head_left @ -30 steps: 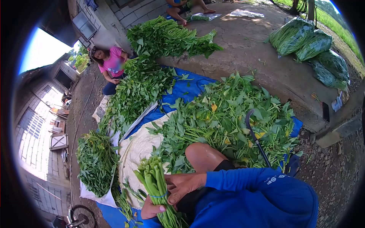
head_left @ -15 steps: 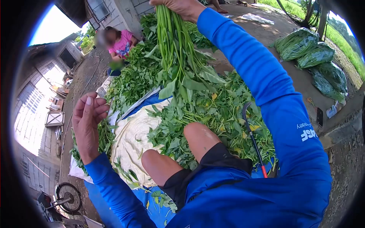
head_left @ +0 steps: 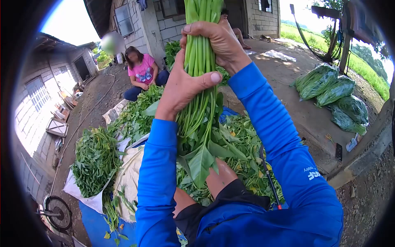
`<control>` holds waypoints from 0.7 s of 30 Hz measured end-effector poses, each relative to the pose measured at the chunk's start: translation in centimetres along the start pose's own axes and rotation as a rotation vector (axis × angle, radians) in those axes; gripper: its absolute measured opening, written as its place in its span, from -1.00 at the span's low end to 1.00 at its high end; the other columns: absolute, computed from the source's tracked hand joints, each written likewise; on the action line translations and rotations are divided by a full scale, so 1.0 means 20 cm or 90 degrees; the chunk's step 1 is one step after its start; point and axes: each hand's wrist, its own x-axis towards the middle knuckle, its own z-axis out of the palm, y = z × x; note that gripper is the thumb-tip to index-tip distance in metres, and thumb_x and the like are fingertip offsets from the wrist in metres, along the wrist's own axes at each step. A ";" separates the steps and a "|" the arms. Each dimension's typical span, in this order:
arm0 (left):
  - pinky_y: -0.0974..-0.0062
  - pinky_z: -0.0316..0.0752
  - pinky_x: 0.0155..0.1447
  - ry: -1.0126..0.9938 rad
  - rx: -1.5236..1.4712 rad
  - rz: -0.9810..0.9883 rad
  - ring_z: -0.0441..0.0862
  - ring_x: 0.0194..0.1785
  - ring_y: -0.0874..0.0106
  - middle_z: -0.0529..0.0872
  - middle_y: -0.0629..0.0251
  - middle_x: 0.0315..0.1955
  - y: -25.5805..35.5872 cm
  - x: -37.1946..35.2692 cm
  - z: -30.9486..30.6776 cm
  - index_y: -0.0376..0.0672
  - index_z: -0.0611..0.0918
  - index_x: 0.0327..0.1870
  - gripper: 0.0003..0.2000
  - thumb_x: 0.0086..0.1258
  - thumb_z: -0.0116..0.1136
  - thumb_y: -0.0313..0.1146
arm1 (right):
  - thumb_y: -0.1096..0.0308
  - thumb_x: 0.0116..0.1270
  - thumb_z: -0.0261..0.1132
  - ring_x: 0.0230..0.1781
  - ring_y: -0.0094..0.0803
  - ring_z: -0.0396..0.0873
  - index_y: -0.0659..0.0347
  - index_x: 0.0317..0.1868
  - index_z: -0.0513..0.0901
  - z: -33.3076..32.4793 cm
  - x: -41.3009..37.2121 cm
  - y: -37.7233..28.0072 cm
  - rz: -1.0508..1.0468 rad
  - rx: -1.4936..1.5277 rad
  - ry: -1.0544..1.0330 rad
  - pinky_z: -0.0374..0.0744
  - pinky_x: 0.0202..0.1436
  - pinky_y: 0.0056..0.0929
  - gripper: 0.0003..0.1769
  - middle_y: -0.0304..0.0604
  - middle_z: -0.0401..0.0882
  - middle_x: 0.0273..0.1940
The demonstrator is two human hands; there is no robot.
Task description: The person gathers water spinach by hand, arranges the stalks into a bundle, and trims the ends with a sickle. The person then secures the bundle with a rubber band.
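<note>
Both hands are up at 12 o'clock, wrapped around one fat bundle of greens (head_left: 201, 119). The right hand (head_left: 218, 41) has the higher spot, its grip closed tight round the stems, and the left hand (head_left: 185, 88) clamps on just below it, thumb across the front. The stems point up out of view and the leafy ends hang down over the person's knee (head_left: 220, 177). Under the bundle, around 5 o'clock, is a heap of loose leaves (head_left: 242, 144) with a thin black tool (head_left: 267, 173) lying on it. At 8 o'clock another pile of greens (head_left: 96, 160) sits on a white sack at the edge of the blue tarp (head_left: 92, 218). A person in a pink shirt (head_left: 142, 72) crouches at 11 o'clock, and bagged greens (head_left: 333, 92) sit on the concrete at 2 o'clock.
</note>
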 end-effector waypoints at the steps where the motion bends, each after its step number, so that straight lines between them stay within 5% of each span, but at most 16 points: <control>1: 0.35 0.59 0.38 0.015 -0.016 -0.002 0.65 0.31 0.31 0.63 0.09 0.27 -0.01 -0.02 0.03 -0.39 0.20 0.66 0.22 0.07 0.79 -0.04 | 0.28 0.35 0.57 -0.28 -0.33 0.85 0.37 0.02 0.74 0.06 -0.03 0.00 -0.048 -0.008 0.031 0.86 -0.20 -0.37 -0.63 -0.06 0.80 -0.27; 3: 0.42 0.66 0.19 0.019 -0.016 -0.017 0.72 0.08 0.45 0.71 0.24 0.09 -0.04 -0.03 0.02 -0.33 0.45 0.44 -0.14 0.14 0.70 -0.25 | 0.26 0.35 0.58 -0.36 -0.36 0.82 0.35 0.00 0.73 0.16 -0.09 0.02 -0.128 -0.015 0.091 0.82 -0.29 -0.40 -0.63 -0.12 0.77 -0.33; 6: 0.42 0.74 0.01 0.020 -0.040 -0.062 0.80 -0.12 0.39 0.79 0.24 -0.10 -0.07 -0.11 -0.09 -0.29 0.62 0.19 -0.53 0.26 0.49 -0.44 | 0.16 0.37 0.60 0.05 -0.39 0.76 0.36 0.30 0.57 0.21 -0.10 0.07 -0.080 -0.016 0.004 0.73 0.10 -0.35 -0.35 -0.03 0.72 0.06; 9: 0.46 0.69 -0.03 0.033 -0.131 -0.129 0.76 -0.17 0.49 0.79 0.32 -0.13 -0.09 -0.24 -0.25 -0.27 0.63 0.18 -0.49 0.20 0.56 -0.42 | -0.01 0.40 0.58 0.36 -0.24 0.61 0.31 0.58 0.25 0.20 -0.16 0.13 -0.025 0.012 -0.015 0.58 0.41 -0.22 -0.01 0.12 0.57 0.33; 12: 0.38 0.76 0.01 0.073 -0.182 -0.162 0.82 -0.15 0.37 0.82 0.18 -0.12 -0.07 -0.38 -0.36 -0.31 0.65 0.18 -0.50 0.20 0.52 -0.41 | -0.25 0.38 0.57 0.58 0.01 0.43 0.18 0.82 -0.18 0.12 -0.33 0.21 0.096 0.020 -0.005 0.43 0.61 -0.10 0.39 0.28 0.43 0.51; 14: 0.33 0.78 0.03 0.079 -0.213 -0.145 0.83 -0.14 0.32 0.82 0.13 -0.11 -0.09 -0.40 -0.34 -0.33 0.64 0.20 -0.49 0.21 0.50 -0.38 | -0.30 0.34 0.58 0.61 0.02 0.39 0.20 0.82 -0.22 0.21 -0.53 0.27 0.176 0.035 -0.042 0.38 0.65 -0.10 0.45 0.35 0.33 0.58; 16: 0.28 0.80 0.03 0.105 -0.200 -0.102 0.84 -0.13 0.28 0.81 0.07 -0.11 -0.09 -0.40 -0.34 -0.39 0.61 0.22 -0.46 0.24 0.46 -0.32 | -0.11 0.23 0.73 0.71 0.01 0.23 0.16 0.80 -0.49 0.27 -0.69 0.44 0.257 0.077 -0.103 0.23 0.74 -0.09 0.66 0.26 0.09 0.74; 17: 0.28 0.80 0.03 0.108 -0.214 -0.112 0.84 -0.12 0.27 0.81 0.06 -0.11 -0.10 -0.39 -0.33 -0.40 0.60 0.24 -0.45 0.24 0.45 -0.33 | -0.21 0.12 0.76 0.75 0.03 0.11 0.35 0.75 -0.53 0.38 -0.74 0.42 0.204 0.086 -0.116 0.17 0.76 -0.15 0.77 0.33 0.01 0.73; 21: 0.27 0.80 0.00 0.095 -0.265 -0.119 0.83 -0.11 0.22 0.78 -0.01 -0.07 -0.13 -0.36 -0.30 -0.40 0.55 0.31 -0.36 0.23 0.44 -0.25 | -0.19 -0.01 0.80 0.75 0.03 0.12 0.39 0.74 -0.55 0.40 -0.87 0.56 0.061 -0.115 -0.127 0.13 0.77 -0.20 0.85 0.30 -0.04 0.75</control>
